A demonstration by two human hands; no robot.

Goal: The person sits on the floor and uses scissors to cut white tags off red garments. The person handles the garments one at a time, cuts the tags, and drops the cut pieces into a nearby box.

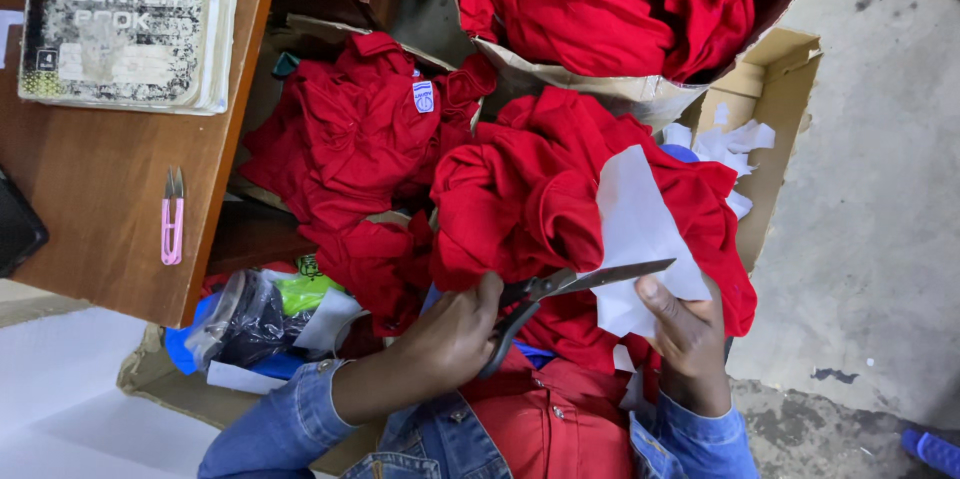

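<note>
Scissors (560,289) gripped in left hand (455,334), blades slightly parted at white sheet (640,239) | right hand (685,329) pinches sheet's lower edge | red garment (520,199) beneath, probably on lap | pink snips (172,219) on desk (100,199)

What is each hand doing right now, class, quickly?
Left hand: closed on the black-handled metal scissors.
Right hand: fingers closed on the white backing sheet against the red fabric.

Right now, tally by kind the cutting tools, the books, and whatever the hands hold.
Scissors: 1, in the left hand
Pink thread snips: 1
Book: 1
White sheet: 1, in the right hand
Total: 4
</note>
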